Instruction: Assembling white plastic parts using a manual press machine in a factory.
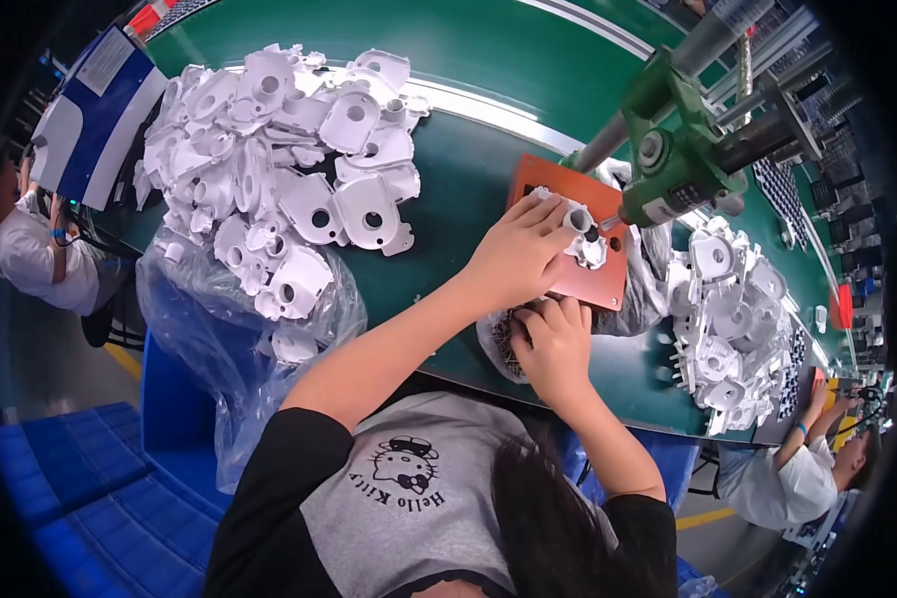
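Observation:
A white plastic part point(590, 251) with a round tube lies on the orange fixture plate point(600, 283). My left hand point(520, 249) is closed over its left side, fingers laid across it and holding it against the plate. Just below, my right hand point(553, 344) dips with curled fingers into a clear bag of small metal pins point(503, 349). Its fingertips are partly hidden, so what they pinch does not show. The green hand press point(658, 149) stands right of the plate, its metal tip close to the white part.
A big heap of white plastic parts point(269, 130) covers the bench's left side, partly over a clear plastic bag point(204, 309). Another heap of similar parts point(728, 309) lies right. Blue bins point(174, 399) stand lower left. Two other people point(45, 249) sit at the far sides.

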The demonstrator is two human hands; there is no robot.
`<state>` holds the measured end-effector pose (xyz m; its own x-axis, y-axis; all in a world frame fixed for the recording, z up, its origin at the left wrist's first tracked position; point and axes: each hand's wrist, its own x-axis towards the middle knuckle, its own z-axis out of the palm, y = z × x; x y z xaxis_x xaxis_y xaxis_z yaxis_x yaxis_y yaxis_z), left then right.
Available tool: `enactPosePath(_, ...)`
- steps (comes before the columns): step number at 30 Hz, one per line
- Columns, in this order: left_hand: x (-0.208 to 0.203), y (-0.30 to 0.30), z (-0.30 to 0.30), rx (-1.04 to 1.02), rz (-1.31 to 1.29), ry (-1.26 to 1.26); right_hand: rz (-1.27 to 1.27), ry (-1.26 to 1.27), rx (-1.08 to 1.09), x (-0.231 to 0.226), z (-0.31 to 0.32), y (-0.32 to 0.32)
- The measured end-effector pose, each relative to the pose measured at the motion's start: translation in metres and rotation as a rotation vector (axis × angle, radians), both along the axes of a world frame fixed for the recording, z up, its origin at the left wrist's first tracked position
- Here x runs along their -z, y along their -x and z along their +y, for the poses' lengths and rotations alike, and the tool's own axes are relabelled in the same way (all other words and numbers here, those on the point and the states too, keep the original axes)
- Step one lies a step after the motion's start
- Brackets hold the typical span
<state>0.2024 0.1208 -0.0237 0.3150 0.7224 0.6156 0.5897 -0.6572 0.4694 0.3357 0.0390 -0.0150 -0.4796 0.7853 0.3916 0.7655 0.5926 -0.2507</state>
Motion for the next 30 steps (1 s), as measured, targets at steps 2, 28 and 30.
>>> enactPosePath(2,0.003,-0.001,0.001,0.005,-0.005,-0.015,0.004,-0.014,-0.017,0.003,0.002,-0.003)
enactPosePath(28,-0.006,0.001,0.000,0.023,0.029,0.028,0.643,0.793,0.119,-0.047,0.129,-0.070)
enactPosePath(30,-0.006,0.001,0.001,0.018,0.020,0.062,0.514,0.845,0.022,-0.043,0.139,-0.079)
